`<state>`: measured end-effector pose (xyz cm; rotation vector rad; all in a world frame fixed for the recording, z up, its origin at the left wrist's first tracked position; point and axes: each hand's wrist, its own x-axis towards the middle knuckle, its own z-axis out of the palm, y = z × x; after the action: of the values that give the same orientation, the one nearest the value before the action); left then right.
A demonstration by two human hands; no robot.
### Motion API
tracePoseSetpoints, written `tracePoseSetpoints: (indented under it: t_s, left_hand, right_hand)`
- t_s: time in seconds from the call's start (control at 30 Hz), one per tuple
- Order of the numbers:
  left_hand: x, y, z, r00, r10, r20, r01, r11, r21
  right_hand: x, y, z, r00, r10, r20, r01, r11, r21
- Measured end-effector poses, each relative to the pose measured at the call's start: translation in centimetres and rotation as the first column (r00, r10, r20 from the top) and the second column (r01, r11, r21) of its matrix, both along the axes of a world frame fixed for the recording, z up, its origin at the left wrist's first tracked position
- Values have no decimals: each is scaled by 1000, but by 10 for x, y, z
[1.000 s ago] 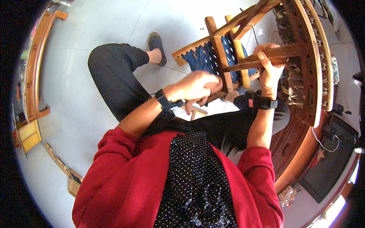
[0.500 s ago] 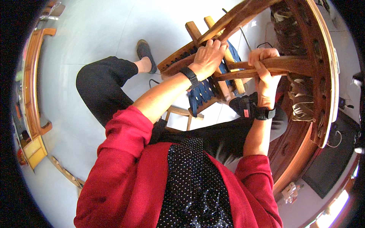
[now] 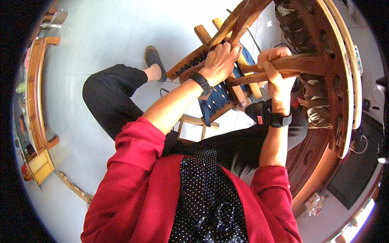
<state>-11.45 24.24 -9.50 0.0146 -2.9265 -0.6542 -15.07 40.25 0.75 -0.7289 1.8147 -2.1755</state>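
Note:
In front of me is a wooden folding frame with crossing bars (image 3: 201,34) and a seat of dark blue woven straps (image 3: 214,98). My left hand (image 3: 220,61) is closed on a wooden bar where pieces cross near the seat; its fingertips are partly hidden. To the right, my right hand (image 3: 278,72) wraps round a pair of brown wooden bars (image 3: 304,62), its thumb lying across them. These bars join a larger curved wooden frame (image 3: 339,77) laced with pale strips (image 3: 318,111). A thin metal rod (image 3: 254,39) slants between the bars just beyond my right hand.
Below the seat stands a small wooden stool (image 3: 193,120). My bent legs lie on either side, one shoe (image 3: 152,56) on the pale floor. Wooden furniture (image 3: 37,93) lines the left edge, with a yellow box (image 3: 40,167) near it. A dark mat (image 3: 356,170) lies right.
The large wooden frame and the rod have shifted slightly left, with my right hand moving a little the same way. My left hand keeps its hold almost in place.

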Motion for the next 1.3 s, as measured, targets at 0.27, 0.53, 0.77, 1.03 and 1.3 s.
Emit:
tracePoseSetpoints:
  t_s: [0.27, 0.53, 0.77, 1.03, 1.3]
  left_hand:
    - [14, 5, 13, 972, 87, 220, -114, 987, 117]
    - [1, 7, 1, 998, 52, -44, -48, 996, 78]
    - [14, 1, 13, 981, 40, 192, -57, 995, 84]
    - [4, 7, 3, 997, 40, -62, -39, 999, 18]
    - [15, 5, 2, 998, 60, -18, -59, 996, 62]
  right_hand:
    - [6, -2, 5, 999, -24, -32, 27, 994, 106]
    - [9, -6, 4, 1000, -2, 25, 2, 1000, 14]
    - [6, -3, 5, 999, 38, -8, -37, 997, 68]
    - [6, -3, 0, 1000, 28, 9, -28, 1000, 8]
    - [4, 2, 0, 992, 94, 83, -98, 994, 52]
